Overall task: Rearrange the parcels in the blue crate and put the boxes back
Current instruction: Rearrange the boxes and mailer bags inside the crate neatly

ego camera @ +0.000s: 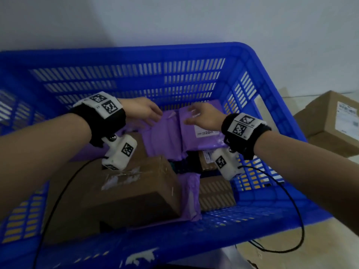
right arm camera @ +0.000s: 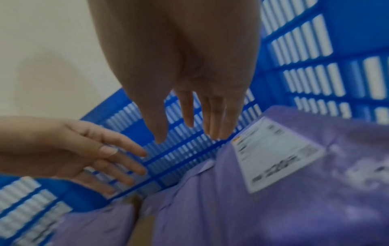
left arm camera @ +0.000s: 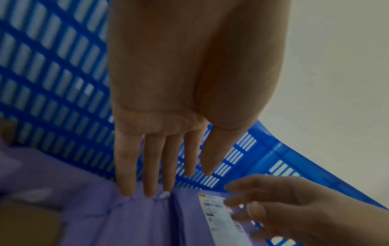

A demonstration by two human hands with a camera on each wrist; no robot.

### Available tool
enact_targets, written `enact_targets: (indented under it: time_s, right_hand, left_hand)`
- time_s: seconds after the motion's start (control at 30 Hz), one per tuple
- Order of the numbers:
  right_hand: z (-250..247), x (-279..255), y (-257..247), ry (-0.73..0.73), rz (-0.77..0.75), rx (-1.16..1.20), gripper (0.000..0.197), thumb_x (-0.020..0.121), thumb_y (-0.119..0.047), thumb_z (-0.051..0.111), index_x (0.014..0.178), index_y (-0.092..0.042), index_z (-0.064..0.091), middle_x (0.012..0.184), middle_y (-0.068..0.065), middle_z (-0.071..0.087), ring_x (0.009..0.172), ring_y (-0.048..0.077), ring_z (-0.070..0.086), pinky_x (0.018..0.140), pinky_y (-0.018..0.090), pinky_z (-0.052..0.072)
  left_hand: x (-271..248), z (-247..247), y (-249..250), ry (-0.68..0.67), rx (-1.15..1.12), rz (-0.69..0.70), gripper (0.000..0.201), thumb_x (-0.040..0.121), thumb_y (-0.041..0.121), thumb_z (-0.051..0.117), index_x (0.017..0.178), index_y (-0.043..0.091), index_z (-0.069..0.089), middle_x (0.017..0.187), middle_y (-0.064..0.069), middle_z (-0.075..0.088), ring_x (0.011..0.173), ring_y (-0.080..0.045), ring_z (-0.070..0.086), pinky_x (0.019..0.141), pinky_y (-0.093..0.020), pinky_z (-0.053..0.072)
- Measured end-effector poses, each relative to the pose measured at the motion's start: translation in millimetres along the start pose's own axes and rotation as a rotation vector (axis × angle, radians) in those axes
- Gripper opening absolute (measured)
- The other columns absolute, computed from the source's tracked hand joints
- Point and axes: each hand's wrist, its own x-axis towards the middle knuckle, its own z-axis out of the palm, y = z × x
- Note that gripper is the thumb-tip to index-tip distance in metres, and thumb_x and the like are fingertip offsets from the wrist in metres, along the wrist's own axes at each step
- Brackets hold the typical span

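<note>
The blue slatted crate (ego camera: 136, 53) holds purple mailer parcels and brown boxes. Two purple parcels lie side by side at the far end: one plain (ego camera: 165, 136), one with a white label (ego camera: 202, 131). My left hand (ego camera: 144, 111) reaches in with straight fingers (left arm camera: 128, 169) whose tips touch the far edge of the plain parcel (left arm camera: 130, 221). My right hand (ego camera: 202, 117) hovers with straight, spread fingers (right arm camera: 214, 116) just over the labelled parcel (right arm camera: 294, 191), holding nothing. A large brown box (ego camera: 134, 187) lies in the near middle of the crate.
A smaller brown box (ego camera: 215, 193) and another purple parcel (ego camera: 191, 197) lie near the crate's right wall. Outside, on the floor at the right, stand cardboard boxes (ego camera: 330, 121). Black cables (ego camera: 297, 216) hang from both wrist cameras. A pale wall rises behind the crate.
</note>
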Motion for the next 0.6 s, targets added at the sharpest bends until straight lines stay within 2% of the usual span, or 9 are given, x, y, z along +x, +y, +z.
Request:
enact_targets:
  time_s: [0.07,0.1,0.2,0.3,0.37,0.4,0.47,0.5,0.6]
  right_hand:
    - [17,-14,-19,-0.194,0.0,0.069,0.043,0.085,-0.038,0.066,0.118,-0.012,0.056,0.1,0.01,0.063,0.087,0.021,0.059,0.065,0.025,0.046]
    - [27,-21,-28,-0.309,0.03,0.117,0.045,0.084,-0.041,0.065,0.118,-0.015,0.055,0.099,0.007,0.061,0.088,0.021,0.06,0.067,0.028,0.048]
    - [52,-38,-48,-0.544,0.033,0.108,0.071,0.078,-0.051,0.067,0.137,-0.023,0.041,0.122,0.003,0.054,0.112,0.021,0.057,0.086,0.037,0.053]
    - [69,-49,-61,-0.59,-0.105,-0.048,0.092,0.075,-0.053,0.07,0.147,-0.022,0.024,0.144,-0.002,0.038,0.13,0.015,0.043,0.104,0.028,0.041]
    - [75,-56,-68,-0.61,-0.185,-0.167,0.103,0.072,-0.056,0.071,0.15,-0.019,0.016,0.154,0.0,0.024,0.14,0.016,0.029,0.112,0.024,0.027]
    - [76,-59,-72,-0.619,-0.223,-0.254,0.107,0.069,-0.06,0.071,0.15,-0.019,0.015,0.155,0.001,0.02,0.141,0.017,0.025,0.115,0.028,0.024]
    - [78,-64,-79,-0.642,-0.273,-0.421,0.109,0.064,-0.066,0.071,0.148,-0.019,0.019,0.152,0.003,0.022,0.14,0.021,0.026,0.117,0.037,0.026]
    - [78,-66,-82,-0.652,-0.282,-0.479,0.108,0.062,-0.067,0.072,0.146,-0.019,0.024,0.148,0.004,0.027,0.136,0.023,0.031,0.115,0.039,0.029]
    - [83,-70,-87,-0.625,-0.277,-0.616,0.105,0.059,-0.065,0.075,0.141,-0.017,0.032,0.137,0.009,0.037,0.125,0.027,0.041,0.108,0.04,0.038]
  left_hand:
    - [-15,-12,-18,0.03,0.015,-0.042,0.032,0.095,0.012,0.053,0.126,0.007,0.054,0.097,-0.006,0.061,0.096,-0.021,0.057,0.07,-0.029,0.049]
    - [-22,-17,-29,0.04,0.016,-0.072,0.03,0.095,0.012,0.053,0.125,0.008,0.054,0.094,-0.006,0.061,0.095,-0.021,0.056,0.068,-0.029,0.047]
    - [-44,-29,-64,0.069,0.049,-0.171,0.025,0.095,0.016,0.053,0.12,0.013,0.056,0.1,-0.007,0.059,0.084,-0.02,0.057,0.065,-0.027,0.044]
    - [-64,-30,-94,0.048,0.089,-0.263,0.015,0.094,0.021,0.056,0.108,0.019,0.057,0.098,-0.005,0.059,0.082,-0.022,0.056,0.071,-0.032,0.046]
    - [-73,-25,-108,-0.019,0.111,-0.309,0.013,0.094,0.023,0.056,0.105,0.018,0.057,0.091,-0.006,0.058,0.073,-0.02,0.052,0.061,-0.027,0.043]
    - [-76,-21,-111,-0.043,0.121,-0.323,0.013,0.094,0.024,0.056,0.105,0.018,0.058,0.089,-0.006,0.057,0.07,-0.019,0.051,0.054,-0.023,0.044]
    - [-81,-12,-113,-0.077,0.135,-0.361,0.02,0.094,0.027,0.055,0.111,0.017,0.057,0.095,-0.005,0.058,0.074,-0.021,0.057,0.043,-0.019,0.048]
    - [-83,-7,-114,-0.093,0.141,-0.381,0.026,0.095,0.029,0.054,0.117,0.017,0.056,0.104,-0.005,0.058,0.082,-0.025,0.061,0.043,-0.021,0.051]
    - [-82,5,-117,-0.139,0.127,-0.424,0.038,0.096,0.033,0.051,0.128,0.014,0.05,0.117,-0.008,0.055,0.103,-0.038,0.064,0.056,-0.03,0.052]
